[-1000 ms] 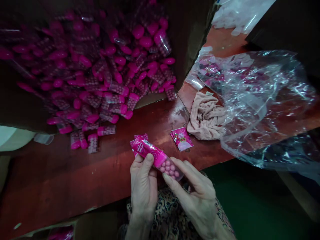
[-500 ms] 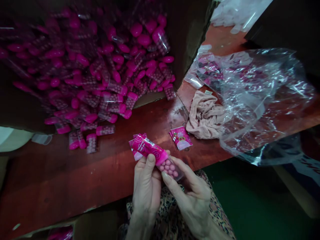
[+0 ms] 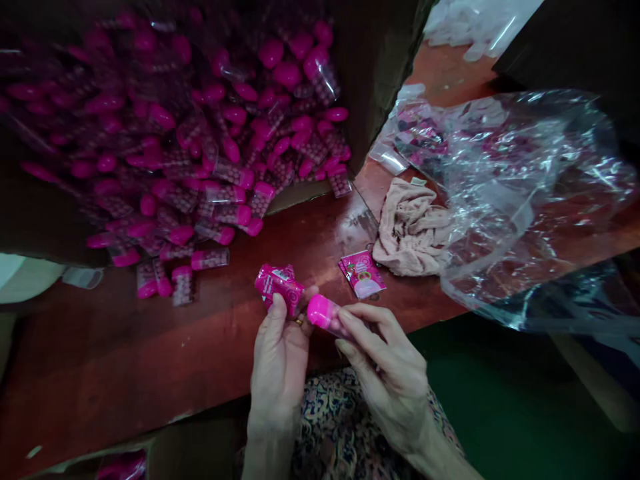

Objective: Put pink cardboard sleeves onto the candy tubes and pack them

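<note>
My left hand (image 3: 283, 350) is closed on a pink printed sleeve (image 3: 280, 283), the thumb pressed on its near face. A ring shows on one of its fingers. In my right hand (image 3: 390, 360) is a small clear bottle (image 3: 320, 312) with a pink cap and pink balls inside, tilted with its cap toward the left hand. The sleeve and the bottle are apart, with a small gap between them. To the right, flat on the table, lie pink printed sleeves (image 3: 363, 275), seemingly a small stack.
A large cardboard box (image 3: 380, 73) lies open at the upper left, with many pink-capped bottles (image 3: 220, 193) spilling onto the red table (image 3: 150, 353). A crumpled cloth (image 3: 410, 230) and a clear plastic bag (image 3: 530, 220) lie at right. White pieces (image 3: 465, 27) sit behind.
The bottle's capped end has come away from the printed sleeve. My right hand has turned the bottle and shifted slightly right; my left hand has moved slightly left with the sleeve.
</note>
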The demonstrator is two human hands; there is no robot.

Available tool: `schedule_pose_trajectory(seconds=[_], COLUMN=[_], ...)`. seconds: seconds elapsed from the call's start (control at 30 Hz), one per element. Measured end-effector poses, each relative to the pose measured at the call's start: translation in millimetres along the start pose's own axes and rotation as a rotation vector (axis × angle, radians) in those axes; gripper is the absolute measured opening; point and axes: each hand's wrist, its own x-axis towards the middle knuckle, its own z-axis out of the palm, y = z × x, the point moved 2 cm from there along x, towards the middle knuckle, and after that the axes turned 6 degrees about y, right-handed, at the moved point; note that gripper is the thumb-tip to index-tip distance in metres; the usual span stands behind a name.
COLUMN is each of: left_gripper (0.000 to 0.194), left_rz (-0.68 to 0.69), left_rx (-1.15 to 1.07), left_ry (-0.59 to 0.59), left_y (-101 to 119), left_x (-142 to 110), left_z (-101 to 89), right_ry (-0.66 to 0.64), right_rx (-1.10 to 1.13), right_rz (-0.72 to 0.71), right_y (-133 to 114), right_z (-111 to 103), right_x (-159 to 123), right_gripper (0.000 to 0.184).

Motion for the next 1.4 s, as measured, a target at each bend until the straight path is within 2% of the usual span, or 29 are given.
schedule_pose_trajectory(seconds=[0.1,0.3,0.47,0.7,0.83,0.97,1.17,1.4], left_gripper=[0.024,0.020,0.018,0.023,0.024,0.025,0.019,0.017], left_rz=[-0.062,-0.055,0.046,-0.018,-0.086,-0.157,-0.005,0.007], left_rx=[-0.008,0.019,0.111,0.149,0.150,0.141,0.141,0.110], left_ry=[0.004,-0.061,-0.125,-0.137,-0.129,-0.142,-0.186,-0.185], left_y=[-3.0,-9.2,-13.0,-17.3,-18.8,-19.2,-21.3,-29.7], left_x=[-2.1,-2.0,-4.6,-4.2,-2.9,0.1,1.0,-6.2], left_z=[0.4,0.1,2.0,4.0,4.3,3.2,3.9,7.6], right_ry=[0.016,0.055,0.057,0.094,0.121,0.106,0.113,0.193], right_rx=[-0.106,-0.267,-0.305,-0.291,-0.214,-0.058,0.047,0.117], right_rz=[-0.152,-0.277,-0.292,-0.280,-0.219,-0.082,0.058,0.230], right_y=[-1.5,4.8,11.0,13.4,12.0,8.3,6.7,6.2], right_z=[2.2,4.0,8.4,13.3,12.7,13.2,11.8,12.2], right_x=[-1.6,-8.1,-15.3,-18.9,-15.1,-10.0,-6.5,-3.5], right_gripper=[0.050,0.059,0.065,0.062,0.061,0.053,0.046,0.029])
